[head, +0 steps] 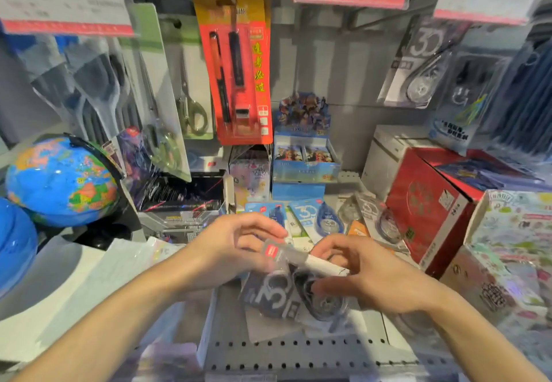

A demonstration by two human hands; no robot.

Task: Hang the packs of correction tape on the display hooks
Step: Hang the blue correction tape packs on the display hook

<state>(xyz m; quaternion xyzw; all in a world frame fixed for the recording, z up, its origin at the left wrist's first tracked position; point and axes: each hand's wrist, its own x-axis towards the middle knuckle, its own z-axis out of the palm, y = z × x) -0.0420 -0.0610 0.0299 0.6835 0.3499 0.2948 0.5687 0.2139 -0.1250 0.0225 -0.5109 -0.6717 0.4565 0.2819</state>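
Observation:
A dark pack of correction tape with a large "30" printed on it is held low over the shelf between both hands. My left hand curls round its top edge by the red tag. My right hand grips its right side, fingers over the clear tape case. Several more packs, blue and grey, lie in a loose pile on the shelf just behind my hands. One dark pack hangs on a display hook at the upper right.
A globe stands at the left. Scissors packs and an orange pen pack hang above. A red box and patterned boxes crowd the right. The perforated shelf edge runs along the front.

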